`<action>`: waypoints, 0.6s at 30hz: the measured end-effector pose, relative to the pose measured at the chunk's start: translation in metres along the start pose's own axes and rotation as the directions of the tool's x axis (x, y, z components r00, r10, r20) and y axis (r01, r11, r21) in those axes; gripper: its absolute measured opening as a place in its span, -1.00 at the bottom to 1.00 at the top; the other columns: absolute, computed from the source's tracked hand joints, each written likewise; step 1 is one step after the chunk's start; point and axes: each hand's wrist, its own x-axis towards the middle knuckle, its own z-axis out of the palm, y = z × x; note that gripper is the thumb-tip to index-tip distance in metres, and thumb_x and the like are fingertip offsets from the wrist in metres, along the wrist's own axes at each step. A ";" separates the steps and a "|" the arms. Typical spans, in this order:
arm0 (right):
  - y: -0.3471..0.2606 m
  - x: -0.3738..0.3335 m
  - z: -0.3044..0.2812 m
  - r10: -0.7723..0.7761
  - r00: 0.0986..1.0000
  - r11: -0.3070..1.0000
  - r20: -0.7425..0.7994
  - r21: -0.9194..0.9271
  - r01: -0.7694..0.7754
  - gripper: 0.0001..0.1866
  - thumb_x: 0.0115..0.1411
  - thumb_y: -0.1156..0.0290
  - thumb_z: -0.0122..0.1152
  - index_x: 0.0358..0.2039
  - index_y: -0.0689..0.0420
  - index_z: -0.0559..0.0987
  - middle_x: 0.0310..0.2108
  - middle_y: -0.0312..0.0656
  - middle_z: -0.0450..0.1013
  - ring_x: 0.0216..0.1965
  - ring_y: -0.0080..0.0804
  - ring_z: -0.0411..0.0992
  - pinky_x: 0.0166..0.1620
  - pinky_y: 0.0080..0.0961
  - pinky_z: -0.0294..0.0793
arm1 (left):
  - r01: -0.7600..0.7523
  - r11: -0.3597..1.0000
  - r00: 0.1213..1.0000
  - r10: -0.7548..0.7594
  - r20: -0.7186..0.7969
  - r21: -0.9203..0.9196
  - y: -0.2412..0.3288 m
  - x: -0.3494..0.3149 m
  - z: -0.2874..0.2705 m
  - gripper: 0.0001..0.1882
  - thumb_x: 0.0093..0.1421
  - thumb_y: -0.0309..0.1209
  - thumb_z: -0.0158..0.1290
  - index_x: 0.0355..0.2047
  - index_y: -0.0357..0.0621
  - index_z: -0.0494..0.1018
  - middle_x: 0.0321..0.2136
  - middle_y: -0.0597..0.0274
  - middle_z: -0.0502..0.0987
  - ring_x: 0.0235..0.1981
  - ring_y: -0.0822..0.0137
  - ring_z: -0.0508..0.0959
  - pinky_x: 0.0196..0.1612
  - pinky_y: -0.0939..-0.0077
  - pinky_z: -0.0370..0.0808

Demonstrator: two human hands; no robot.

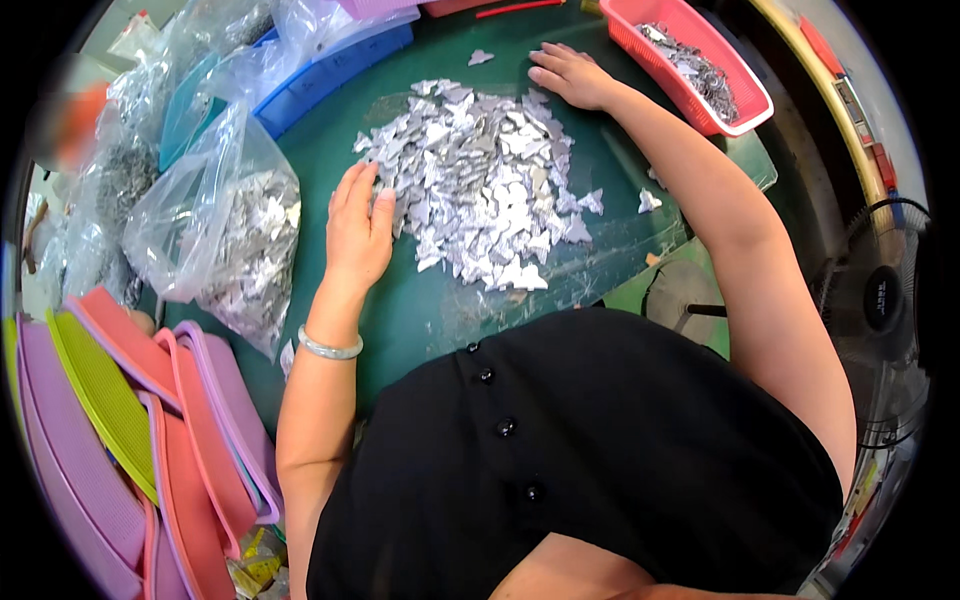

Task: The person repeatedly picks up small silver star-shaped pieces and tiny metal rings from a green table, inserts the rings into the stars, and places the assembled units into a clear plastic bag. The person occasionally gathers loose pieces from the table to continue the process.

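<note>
A broad pile of small silvery butterfly-shaped pieces (480,180) lies on the green tabletop (400,320). My left hand (358,228), below a pale bangle, rests against the pile's left edge with its fingers stretched out and nothing gripped. Beyond the pile's far right edge, my right hand (572,78) lies flat on the table, fingers extended and holding nothing. One loose butterfly piece (481,57) sits just left of those fingertips. Another single piece (649,201) lies to the right of the pile, near my right forearm.
A pink basket (625,35) of small metal parts stands at the far right. Left of the pile is a clear plastic bag (250,250) of silvery pieces, with a blue bin (335,80) behind. Stacked coloured baskets (100,420) fill the near left. A fan (880,300) stands right.
</note>
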 end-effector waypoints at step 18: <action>-0.158 -0.127 -0.020 -0.347 0.899 0.885 -0.268 0.223 0.408 -0.73 0.00 0.26 0.19 -0.38 0.19 0.54 -0.43 -0.13 0.40 -0.30 -0.16 0.36 -0.21 -0.33 0.35 | -0.046 0.999 0.999 0.046 0.001 0.012 0.041 -0.076 -0.005 -0.69 0.00 -0.44 0.07 -0.19 -0.22 0.44 -0.26 0.08 0.44 -0.23 0.15 0.45 -0.16 0.44 0.38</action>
